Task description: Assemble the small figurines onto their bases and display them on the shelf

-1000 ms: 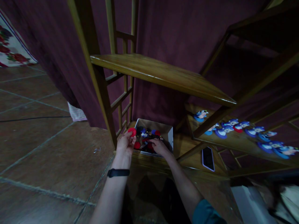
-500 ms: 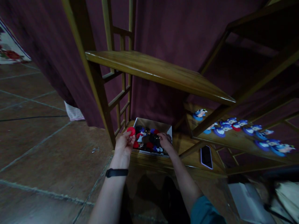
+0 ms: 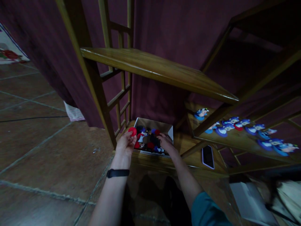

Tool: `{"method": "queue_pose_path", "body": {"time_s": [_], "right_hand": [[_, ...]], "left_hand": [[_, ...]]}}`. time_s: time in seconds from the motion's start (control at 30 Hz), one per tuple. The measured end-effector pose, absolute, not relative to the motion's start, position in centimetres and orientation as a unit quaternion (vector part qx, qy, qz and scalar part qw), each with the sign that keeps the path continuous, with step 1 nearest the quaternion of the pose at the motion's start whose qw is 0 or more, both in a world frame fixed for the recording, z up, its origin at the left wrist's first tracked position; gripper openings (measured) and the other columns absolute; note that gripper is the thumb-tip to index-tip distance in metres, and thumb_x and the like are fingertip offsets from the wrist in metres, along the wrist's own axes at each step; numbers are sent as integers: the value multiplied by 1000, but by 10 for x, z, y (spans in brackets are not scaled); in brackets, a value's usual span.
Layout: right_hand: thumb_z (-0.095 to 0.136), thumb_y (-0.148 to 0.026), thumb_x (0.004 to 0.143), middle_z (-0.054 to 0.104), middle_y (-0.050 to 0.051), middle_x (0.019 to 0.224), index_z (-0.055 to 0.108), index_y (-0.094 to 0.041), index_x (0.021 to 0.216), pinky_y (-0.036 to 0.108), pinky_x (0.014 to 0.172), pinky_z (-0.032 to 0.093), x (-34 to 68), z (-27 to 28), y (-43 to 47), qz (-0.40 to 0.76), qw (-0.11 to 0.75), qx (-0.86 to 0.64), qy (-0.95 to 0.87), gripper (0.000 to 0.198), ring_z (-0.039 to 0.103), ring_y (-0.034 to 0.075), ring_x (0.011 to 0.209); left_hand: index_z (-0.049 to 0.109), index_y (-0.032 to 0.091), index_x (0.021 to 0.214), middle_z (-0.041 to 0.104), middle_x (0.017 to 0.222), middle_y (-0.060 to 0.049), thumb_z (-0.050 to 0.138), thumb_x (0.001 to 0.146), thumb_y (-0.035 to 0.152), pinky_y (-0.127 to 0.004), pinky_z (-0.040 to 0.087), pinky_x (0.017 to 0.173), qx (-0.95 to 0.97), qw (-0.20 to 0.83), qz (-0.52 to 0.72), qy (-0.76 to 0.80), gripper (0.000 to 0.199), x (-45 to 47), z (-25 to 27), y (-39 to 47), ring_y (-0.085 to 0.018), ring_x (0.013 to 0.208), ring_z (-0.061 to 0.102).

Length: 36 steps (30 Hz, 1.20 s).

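Note:
At the left end of an open cardboard box (image 3: 168, 128), my left hand (image 3: 125, 142) pinches a red disc (image 3: 132, 131), which looks like the round base of a figurine; anything below it is hidden by my fingers. The box holds a jumble of small figurines (image 3: 142, 138) with red, blue and black parts. Inside its right side, my right hand (image 3: 166, 141) reaches down with bent fingers over a dark piece (image 3: 154, 139). Those fingertips are partly hidden, and what they grip cannot be made out.
The box sits on the low board of a wooden shelf unit (image 3: 160, 72), under a higher plank. To the right, several figurines (image 3: 227, 129) stand on another shelf. A phone (image 3: 208, 157) lies on the low board. A purple curtain (image 3: 160, 31) hangs behind.
The view has shifted slightly. My left hand still holds the red disc, and my right hand has moved only a little over the figurines in the box.

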State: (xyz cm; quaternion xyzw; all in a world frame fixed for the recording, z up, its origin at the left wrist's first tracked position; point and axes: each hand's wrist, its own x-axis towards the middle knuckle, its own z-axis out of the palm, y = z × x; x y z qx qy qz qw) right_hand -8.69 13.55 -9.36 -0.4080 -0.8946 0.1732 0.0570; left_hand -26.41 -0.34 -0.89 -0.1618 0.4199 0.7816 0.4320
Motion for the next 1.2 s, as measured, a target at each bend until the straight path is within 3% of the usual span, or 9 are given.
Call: {"method": "queue_pose_path", "body": {"time_s": [0.1,0.23,0.47,0.6,0.7,0.93,1.2], "right_hand": [[45,-8,75,57,3,118,66,-25,101,28,97,34,-73,-93,134,171,46,-422,-889,37,45,17,114],[44,-6,75,52,5,124,65,-21,104,29,99,33,-63,-95,130,173,90,-433,-880,39,40,19,119],[42,-4,76,56,2,121,64,-26,106,32,100,32,-69,-95,114,203,110,-385,-894,44,46,16,113],[48,-29,84,43,3,136,60,-29,113,38,104,25,-80,-95,105,193,67,-355,-912,32,35,21,125],[42,-41,86,40,6,139,58,-26,117,40,105,25,-81,-94,106,184,41,-391,-901,37,31,23,128],[40,-16,83,53,8,125,59,-21,114,33,100,33,-66,-87,120,184,84,-478,-855,36,43,19,119],[38,-15,84,57,5,120,60,-21,112,25,97,36,-44,-68,119,238,87,-471,-845,36,52,16,112]], "left_hand": [[56,15,75,60,68,-2,56,69,0,-17,47,50,-163,435,783,414,16,-264,-8,-4,-8,55,56],[56,15,75,60,67,-2,56,70,1,-17,47,51,-169,439,780,413,15,-263,-8,-4,-8,55,56],[55,14,74,60,69,-3,54,71,1,-17,47,49,-168,447,773,418,14,-263,-10,-1,-9,56,57],[56,14,75,61,70,-4,54,71,1,-18,48,50,-163,446,773,421,13,-260,-11,-2,-9,57,57],[56,13,75,61,70,-4,54,71,1,-18,48,50,-158,443,773,425,14,-259,-11,-2,-10,57,58],[55,14,74,59,66,-2,54,71,0,-17,47,48,-160,451,766,429,14,-257,-11,-2,-9,53,56],[54,14,74,60,66,-2,52,71,-1,-17,48,48,-152,462,769,414,15,-247,-13,3,-9,54,57]]}}
